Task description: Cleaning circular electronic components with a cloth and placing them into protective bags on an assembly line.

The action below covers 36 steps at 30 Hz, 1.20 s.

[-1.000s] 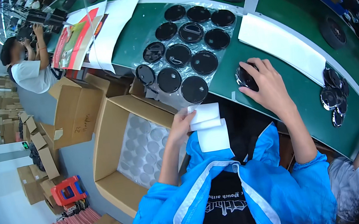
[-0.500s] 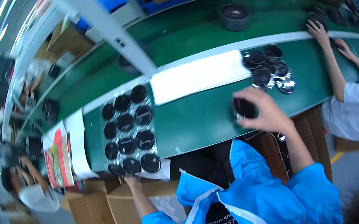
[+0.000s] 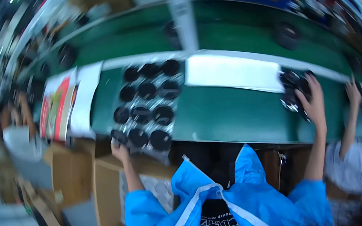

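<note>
Black round caps [image 3: 147, 90] lie in rows on a clear plastic tray [image 3: 175, 129] on the green bench. At the tray's near left corner, my left hand [image 3: 120, 151] is closed on its edge, close to one corner cap. To the right, my right hand [image 3: 314, 104] reaches over a loose pile of shiny black round caps [image 3: 291, 103]. Its thumb and fingers close around a black cap [image 3: 302, 88] at the pile's right side. Motion blur and the fingers hide part of that cap.
White sheets [image 3: 231, 72] lie along the bench's back edge between tray and pile. Colourful printed sheets [image 3: 56, 110] sit at the left. Below stands an open cardboard box [image 3: 107, 194]. Beyond the rail are a white post [image 3: 182, 14] and dark round parts [image 3: 287, 34]. Co-workers sit on both sides.
My right hand has carried a dark round cap from over the bench to the pile. The view has turned, and my left hand stays at the tray's near left corner.
</note>
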Motion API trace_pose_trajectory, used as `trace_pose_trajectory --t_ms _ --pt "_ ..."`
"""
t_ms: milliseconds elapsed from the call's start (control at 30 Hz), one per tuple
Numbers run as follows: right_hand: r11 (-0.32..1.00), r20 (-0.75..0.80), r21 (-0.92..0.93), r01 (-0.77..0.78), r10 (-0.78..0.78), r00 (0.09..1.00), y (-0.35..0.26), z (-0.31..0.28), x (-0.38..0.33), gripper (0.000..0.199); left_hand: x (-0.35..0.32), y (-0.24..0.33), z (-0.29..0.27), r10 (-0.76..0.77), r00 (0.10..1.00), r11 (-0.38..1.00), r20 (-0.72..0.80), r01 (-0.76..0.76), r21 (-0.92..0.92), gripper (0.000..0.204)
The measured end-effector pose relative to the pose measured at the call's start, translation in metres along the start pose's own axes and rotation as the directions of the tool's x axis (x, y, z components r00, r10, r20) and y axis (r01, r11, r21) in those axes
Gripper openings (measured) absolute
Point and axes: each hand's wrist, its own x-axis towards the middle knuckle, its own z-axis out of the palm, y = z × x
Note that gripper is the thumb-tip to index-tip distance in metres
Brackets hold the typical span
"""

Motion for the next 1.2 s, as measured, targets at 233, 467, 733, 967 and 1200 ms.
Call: trace_pose_trajectory --t_ms 233,467,733,967,1200 --pt "0.985 -0.088 0.134 0.104 -0.092 0.992 -0.125 0.000 -0.056 0.028 -0.018 0.012 0.014 -0.209 0.978 0.941 0.011 0.199 0.273 0.021" --pt "0.920 0.201 0.377 0.109 -0.196 0.960 -0.231 0.025 -0.077 0.013 -0.018 0.034 0.006 -0.392 0.920 0.910 0.014 0.386 0.150 0.023" --pt "0.878 0.248 0.449 0.167 -0.302 0.920 -0.275 0.051 -0.065 0.015 -0.038 0.056 -0.010 -0.423 0.792 0.823 0.441 0.132 0.553 0.051" --pt "0.788 0.320 0.579 0.210 -0.456 0.831 -0.333 0.067 -0.047 0.016 -0.147 0.160 0.017 -0.532 0.493 0.113 0.688 0.847 -0.519 0.047" --pt "0.500 0.132 0.726 0.472 -0.775 0.619 -0.424 0.118 -0.043 0.020 -0.156 0.121 0.010 -0.521 0.777 0.177 0.354 0.504 -0.846 0.033"
